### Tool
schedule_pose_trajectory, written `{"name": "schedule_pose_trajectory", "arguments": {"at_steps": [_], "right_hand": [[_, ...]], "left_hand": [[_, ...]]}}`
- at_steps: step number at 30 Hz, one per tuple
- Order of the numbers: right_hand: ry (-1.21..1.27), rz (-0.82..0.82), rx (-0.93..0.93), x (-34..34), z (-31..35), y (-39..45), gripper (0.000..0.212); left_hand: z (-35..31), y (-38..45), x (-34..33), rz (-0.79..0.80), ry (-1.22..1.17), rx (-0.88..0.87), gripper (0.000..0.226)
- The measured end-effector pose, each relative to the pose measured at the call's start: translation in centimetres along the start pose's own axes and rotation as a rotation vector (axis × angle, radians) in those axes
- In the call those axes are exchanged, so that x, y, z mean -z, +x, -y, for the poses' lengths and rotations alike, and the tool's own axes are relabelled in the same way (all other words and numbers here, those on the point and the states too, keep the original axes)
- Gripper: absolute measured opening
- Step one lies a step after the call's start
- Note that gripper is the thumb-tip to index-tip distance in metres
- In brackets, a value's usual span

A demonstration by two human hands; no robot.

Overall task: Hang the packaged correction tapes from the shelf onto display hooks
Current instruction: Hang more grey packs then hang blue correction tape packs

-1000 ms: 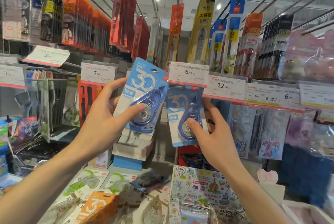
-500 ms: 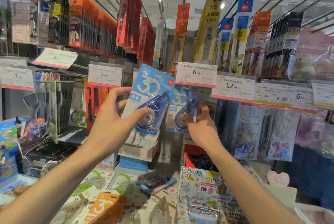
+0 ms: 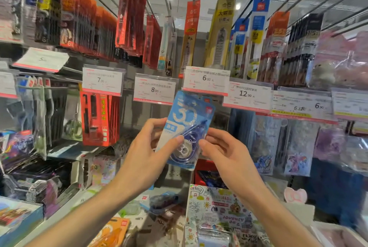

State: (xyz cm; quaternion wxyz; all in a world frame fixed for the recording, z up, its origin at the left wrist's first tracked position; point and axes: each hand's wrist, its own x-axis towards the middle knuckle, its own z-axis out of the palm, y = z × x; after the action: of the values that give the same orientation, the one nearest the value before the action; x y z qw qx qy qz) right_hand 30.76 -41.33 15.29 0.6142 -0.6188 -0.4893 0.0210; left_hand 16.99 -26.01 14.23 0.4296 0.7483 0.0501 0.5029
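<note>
1. The white 6.00 price tag (image 3: 206, 80) hides the hook, so the card's hole could miss it.
2. The left hand (image 3: 147, 157) pinches the card; the right hand (image 3: 223, 153), fingers loosely curled, touches its edge.
3. The blue carded correction tape pack (image 3: 187, 127) sits tilted just below that tag and could slip.

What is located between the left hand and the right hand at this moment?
In the head view, one blue packaged correction tape sits between the left hand and right hand. Both touch its lower part.
</note>
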Motion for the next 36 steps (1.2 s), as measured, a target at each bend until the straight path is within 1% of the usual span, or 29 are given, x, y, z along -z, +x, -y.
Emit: {"name": "schedule_pose_trajectory", "arguments": {"at_steps": [3, 5, 7, 9, 12, 14, 17, 19, 25, 28, 30, 34, 36], "right_hand": [[0.118, 0.004, -0.041, 0.4, -0.4, -0.3, 0.038], [0.178, 0.02, -0.074, 0.8, -0.7, -0.5, 0.039], [0.188, 0.028, -0.082, 1.4, -1.0, -0.6, 0.039], [0.169, 0.003, -0.064, 2.1, -1.2, -0.7, 0.041], [0.14, -0.038, -0.017, 3.0, -1.0, -0.8, 0.054], [0.111, -0.035, 0.009, 3.3, -0.9, -0.8, 0.055], [0.068, -0.029, 0.04, 3.4, -0.8, -0.7, 0.042], [0.034, -0.025, 0.051, 3.3, -0.7, -0.4, 0.041], [-0.031, -0.037, 0.096, 2.7, 0.3, 0.5, 0.051], [-0.048, -0.049, 0.126, 2.5, 0.8, 0.9, 0.062], [-0.048, -0.046, 0.143, 2.3, 1.0, 1.2, 0.059], [-0.05, -0.048, 0.178, 2.0, 1.3, 1.4, 0.035], [-0.041, -0.061, 0.191, 1.8, 1.4, 1.4, 0.035]], "left_hand": [[0.4, -0.4, -1.0, 0.067, 0.01, 0.01, 0.036], [0.4, -0.5, -1.3, 0.1, 0.023, 0.007, 0.035], [0.2, -0.3, -1.3, 0.102, 0.046, 0.009, 0.03], [-0.4, 0.3, -0.9, 0.076, 0.069, 0.014, 0.021], [-2.1, 2.1, 0.0, 0.032, 0.047, -0.023, 0.01], [-3.6, 3.6, 0.4, 0.023, 0.026, -0.068, 0.01], [-5.5, 5.8, 0.5, 0.02, 0.022, -0.128, 0.01], [-6.3, 6.8, 0.6, 0.007, 0.035, -0.17, 0.007], [-7.3, 7.7, 1.3, -0.026, 0.095, -0.252, 0.011], [-7.4, 7.5, 1.4, -0.033, 0.121, -0.257, 0.011], [-7.4, 7.4, 1.5, -0.033, 0.129, -0.251, 0.011], [-7.4, 7.2, 1.7, -0.032, 0.153, -0.243, 0.009], [-7.3, 7.1, 1.8, -0.03, 0.152, -0.242, 0.009]]}}
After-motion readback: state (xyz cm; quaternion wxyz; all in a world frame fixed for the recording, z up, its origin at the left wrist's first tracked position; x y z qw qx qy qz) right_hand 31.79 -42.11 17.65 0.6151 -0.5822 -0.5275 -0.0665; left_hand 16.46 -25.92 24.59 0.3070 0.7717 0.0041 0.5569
